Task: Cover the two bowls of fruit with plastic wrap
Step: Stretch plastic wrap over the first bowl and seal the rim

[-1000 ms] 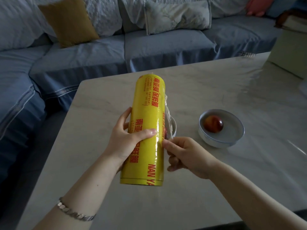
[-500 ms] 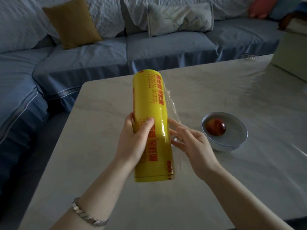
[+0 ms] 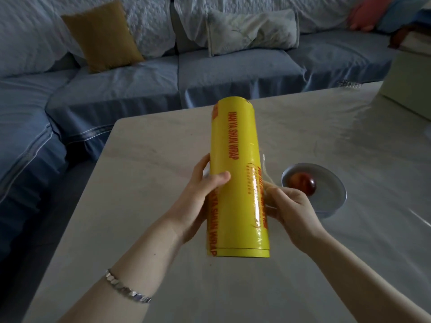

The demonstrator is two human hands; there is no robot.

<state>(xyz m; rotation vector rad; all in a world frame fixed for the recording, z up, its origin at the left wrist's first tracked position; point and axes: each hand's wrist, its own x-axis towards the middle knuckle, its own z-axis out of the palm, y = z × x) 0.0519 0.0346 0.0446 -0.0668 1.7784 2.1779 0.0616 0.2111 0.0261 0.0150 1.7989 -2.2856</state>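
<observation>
A pale, marble-like tabletop (image 3: 140, 229) fills the lower half of the frame, with a blue sofa (image 3: 116, 94) wrapping round it along the left and top. At lower left a silver bracelet (image 3: 126, 289) sits on the left wrist. At centre, the left hand (image 3: 198, 199) clamps the roll of plastic wrap (image 3: 233, 159) from its left side, thumb across the yellow front, holding it upright above the tabletop. The right hand (image 3: 291, 210) is curled against the roll's right side and seems to pinch the loose film (image 3: 264, 169) there, though glare blurs it. Just beyond, partly hidden by that hand, stands a grey bowl (image 3: 331, 206) holding a red fruit (image 3: 303, 183). A pale box (image 3: 410, 85) stands at the right edge. On the sofa lie a mustard cushion (image 3: 102, 36), a pale cushion (image 3: 251, 31) and a pink cushion (image 3: 366, 15).
</observation>
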